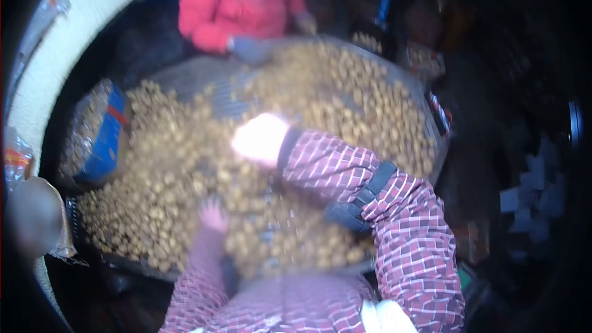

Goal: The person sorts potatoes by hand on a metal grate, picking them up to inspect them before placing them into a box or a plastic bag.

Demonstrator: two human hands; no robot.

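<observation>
Altogether one left hand (213, 216), one right hand (261, 139) over countless tan lumps (154, 172), fingers (211, 204) too blurred for telling

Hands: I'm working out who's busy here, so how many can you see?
4: the wearer's left hand and right hand, at the potatoes; across from them, a co-worker in red, with one gloved hand and a second, blurry hand. Dark areas may hide others.

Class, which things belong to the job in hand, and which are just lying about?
In the job: round brown produce, slatted table, left hand, right hand, probably blue container.

Apparently just lying about: clear plastic at left, pale sheets at right.
</observation>
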